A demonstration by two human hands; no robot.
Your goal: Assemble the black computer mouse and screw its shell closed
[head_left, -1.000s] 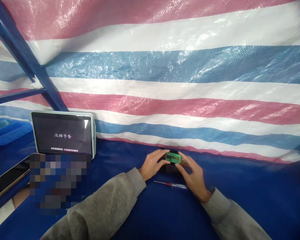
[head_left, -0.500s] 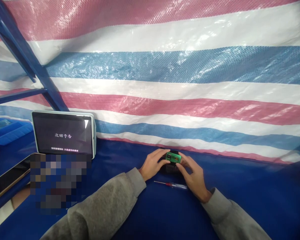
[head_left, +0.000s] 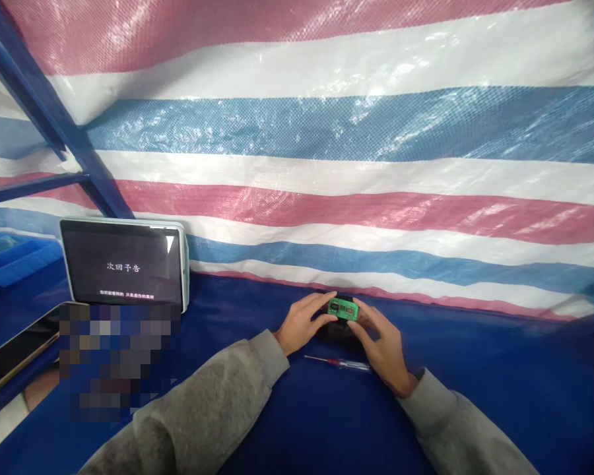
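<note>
Circuit board (head_left: 344, 309) pinched between left hand (head_left: 301, 324) and right hand (head_left: 382, 343)

Landmark for all places: the circuit board. It is small and green, with dark parts on its face, and is held at the far side of the blue table (head_left: 282, 422), near the foot of the striped sheet (head_left: 327, 211).

Left hand: on the left end of the board, thumb on the near edge and forefinger by the far edge; fingers only slightly apart, closed to a light pinch. Right hand: on the right end, thumb and fingers bent in a similar small grip about the same board. Both wrists come out of grey sleeves.

Directly under and just behind the board: a black object (head_left: 340, 332), partly covered by board and fingers; it looks like a case, though the view is too dark to be sure.

On the near side of the board, lying flat on the table: a screwdriver (head_left: 337, 362), thin shaft pointing left, red collar, clear handle ending beside the right hand. Neither hand has hold of it.

Well to the left of the board: a tablet (head_left: 123, 264) propped upright, white writing on its dark screen. Farther left: a phone (head_left: 20, 346), tilted, and beyond it a blue tray (head_left: 20, 260). A blue metal frame (head_left: 54, 112) slants down behind the tablet
</note>
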